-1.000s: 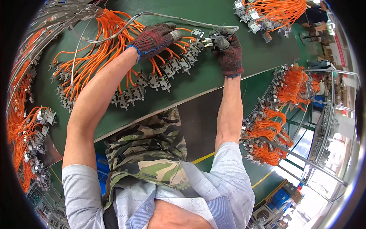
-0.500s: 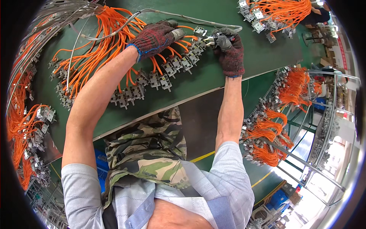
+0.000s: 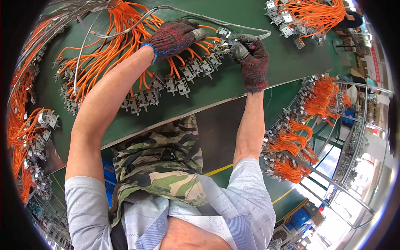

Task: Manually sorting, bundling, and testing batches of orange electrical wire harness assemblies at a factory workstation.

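My left hand (image 3: 175, 38), in a dark red and grey knit glove, lies over the fanned orange cables (image 3: 125, 37). Its fingers are closed around an orange cable near a metal connector (image 3: 223, 32). My right hand (image 3: 252, 58), in a matching glove, pinches the end of a grey cable (image 3: 212, 19) that loops above both hands. Its fingertips meet the row of connectors, and the exact contact is hidden by the glove. Several more grey metal connectors (image 3: 183, 86) on orange cables line the near side of the bundle.
The green table (image 3: 233, 85) has its front edge just ahead of my body. Another orange cable bundle (image 3: 316, 14) lies at the far right. More bundles rest on a metal rack (image 3: 354, 166) to the right and hang at the left (image 3: 25, 137).
My right hand has turned slightly and shifted a little nearer, its fingertips now closer to the connector row. My left hand has moved slightly right. The grey loop has shifted slightly right.
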